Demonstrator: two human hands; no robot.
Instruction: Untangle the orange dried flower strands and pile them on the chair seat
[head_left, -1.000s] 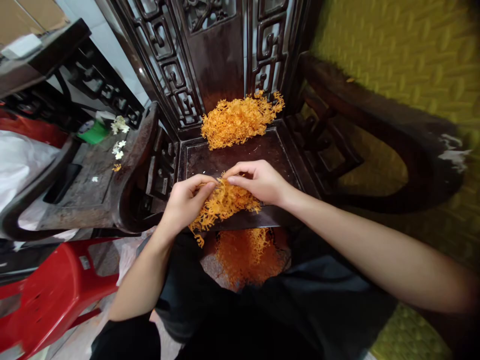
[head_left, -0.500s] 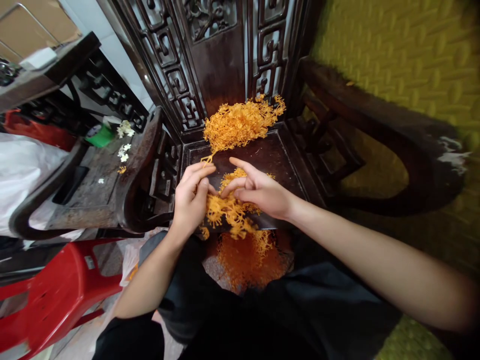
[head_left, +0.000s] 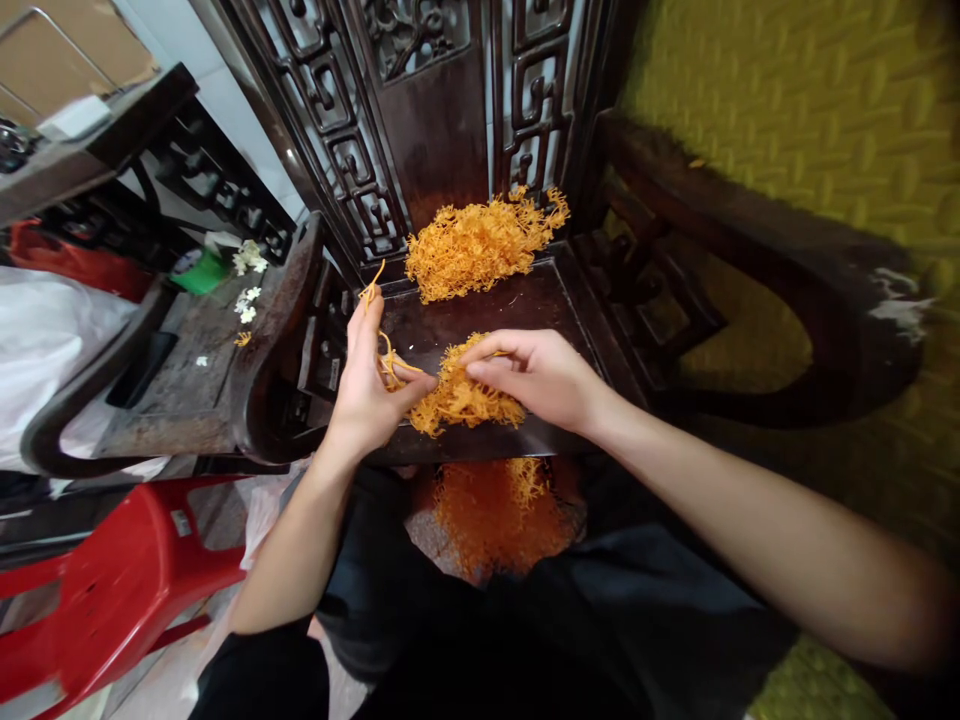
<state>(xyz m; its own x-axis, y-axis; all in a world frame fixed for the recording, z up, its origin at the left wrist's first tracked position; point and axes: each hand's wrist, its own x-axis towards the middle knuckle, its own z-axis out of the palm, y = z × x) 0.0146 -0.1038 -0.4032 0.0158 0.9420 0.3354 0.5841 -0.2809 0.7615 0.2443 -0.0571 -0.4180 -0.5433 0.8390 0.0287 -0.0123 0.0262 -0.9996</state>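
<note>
A small clump of orange stringy pieces [head_left: 459, 398] lies at the front edge of a dark carved wooden chair seat [head_left: 540, 300]. My left hand [head_left: 367, 380] pinches a few orange strands, one sticking up past my fingertips. My right hand [head_left: 541, 378] rests on the clump and grips its right side between thumb and fingers. A bigger orange pile [head_left: 480, 245] lies at the back of the seat against the carved chair back [head_left: 442, 110]. More orange pieces [head_left: 499, 510] lie lower down between my knees.
A second dark wooden chair [head_left: 202, 360] stands at the left with small white flowers [head_left: 246, 300] and a green container [head_left: 201, 270] on it. A red plastic stool [head_left: 105, 590] is at lower left, a white bag [head_left: 41, 340] at far left, yellow-green matting [head_left: 787, 110] at right.
My left hand has pulled a few strands out of the clump and lifted them up and to the left. My right hand stays on the clump, holding it down.
</note>
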